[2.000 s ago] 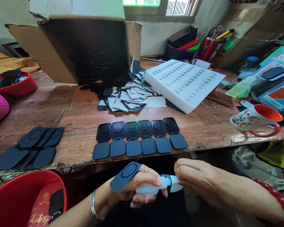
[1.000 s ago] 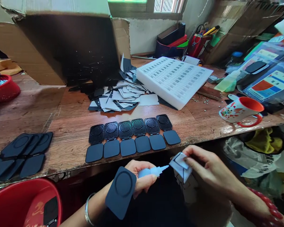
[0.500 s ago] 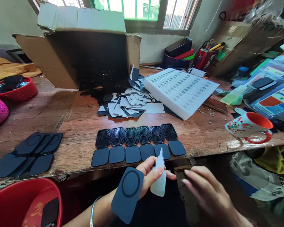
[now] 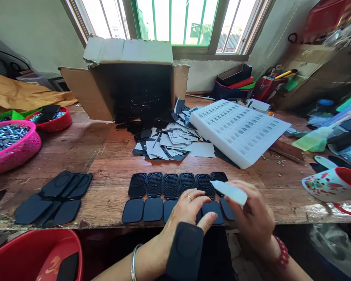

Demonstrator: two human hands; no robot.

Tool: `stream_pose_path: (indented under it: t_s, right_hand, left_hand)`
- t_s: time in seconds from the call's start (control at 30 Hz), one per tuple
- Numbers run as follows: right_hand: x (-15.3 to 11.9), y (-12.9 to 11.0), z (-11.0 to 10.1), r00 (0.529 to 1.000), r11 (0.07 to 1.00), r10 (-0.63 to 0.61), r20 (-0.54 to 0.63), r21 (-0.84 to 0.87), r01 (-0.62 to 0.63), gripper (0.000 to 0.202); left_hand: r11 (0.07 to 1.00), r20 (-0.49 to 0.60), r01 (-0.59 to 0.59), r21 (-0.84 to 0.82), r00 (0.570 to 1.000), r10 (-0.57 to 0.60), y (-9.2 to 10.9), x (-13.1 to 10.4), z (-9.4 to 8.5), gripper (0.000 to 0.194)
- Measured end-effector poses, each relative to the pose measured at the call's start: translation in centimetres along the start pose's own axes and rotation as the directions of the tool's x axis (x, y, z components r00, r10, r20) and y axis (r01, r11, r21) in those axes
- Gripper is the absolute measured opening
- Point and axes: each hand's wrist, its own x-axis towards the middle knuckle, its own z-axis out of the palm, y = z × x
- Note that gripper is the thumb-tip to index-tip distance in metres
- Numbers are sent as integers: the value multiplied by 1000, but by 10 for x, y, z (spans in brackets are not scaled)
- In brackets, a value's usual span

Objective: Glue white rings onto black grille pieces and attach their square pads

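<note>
My right hand (image 4: 253,212) is closed around a white squeeze bottle (image 4: 231,192), its nozzle pointing left over the hinged black cases. My left hand (image 4: 190,212) is over the front row with fingers spread; a dark flat piece (image 4: 185,249) with a faint ring lies against its palm or wrist, and how it is held is hidden. Several opened black cases (image 4: 153,210) stand side by side near the table's front edge, textured halves (image 4: 155,184) behind and smooth halves in front. My hands cover part of the front row.
White foam block (image 4: 240,128), scattered paper pieces (image 4: 175,140) and an open cardboard box (image 4: 105,93) lie behind. On the right is a mug (image 4: 321,185). At left are stacked black cases (image 4: 67,210), a pink basket (image 4: 32,146) of metal parts and a red tub (image 4: 23,249).
The bottle has passed from my left hand to my right, now tilted over the cases. My left hand has moved over the front row with its fingers spread. The view has shifted.
</note>
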Motion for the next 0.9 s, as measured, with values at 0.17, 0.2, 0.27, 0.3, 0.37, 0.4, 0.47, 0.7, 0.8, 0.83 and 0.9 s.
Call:
stream_pose_path:
  t_s: [0.17, 0.2, 0.27, 0.3, 0.37, 0.4, 0.47, 0.7, 0.8, 0.83, 0.9]
  right_hand:
    - [36, 31, 15, 808, 762, 586, 63, 295, -576, 28]
    - [40, 36, 18, 777, 713, 617, 123, 330, -618, 32]
    - [46, 44, 24, 739, 650, 640, 208, 366, -666, 38]
    - [47, 47, 27, 725, 630, 649, 232, 370, -683, 40]
    - [49, 50, 32, 702, 606, 665, 257, 363, -708, 41]
    - [49, 51, 33, 694, 602, 669, 264, 355, -715, 41]
    - [50, 52, 35, 690, 605, 671, 270, 337, -721, 41]
    - [53, 56, 39, 688, 628, 670, 278, 283, -725, 39]
    - [52, 57, 41, 694, 638, 664, 279, 273, -720, 40]
    - [52, 57, 41, 696, 643, 660, 281, 268, -718, 40]
    - [53, 55, 42, 703, 653, 650, 289, 261, -711, 41]
  left_hand:
    - [803, 31, -180, 568, 980, 197, -32, 4, 18, 38]
    - [769, 36, -196, 609, 975, 220, -35, 4, 20, 42]
    - [726, 56, -210, 655, 972, 230, -37, 6, 23, 49]
    - [717, 66, -207, 666, 973, 220, -36, 7, 23, 52]
    - [710, 87, -198, 676, 978, 190, -33, 8, 21, 56]
    - [709, 94, -192, 679, 980, 175, -31, 9, 20, 56]
    - [707, 104, -181, 684, 983, 150, -28, 10, 18, 56]
    - [711, 103, -156, 686, 988, 118, -22, 9, 17, 52]
    - [716, 90, -153, 681, 988, 125, -21, 8, 16, 53]
    - [717, 86, -152, 680, 988, 128, -21, 8, 16, 53]
    - [720, 84, -150, 678, 988, 128, -20, 9, 16, 52]
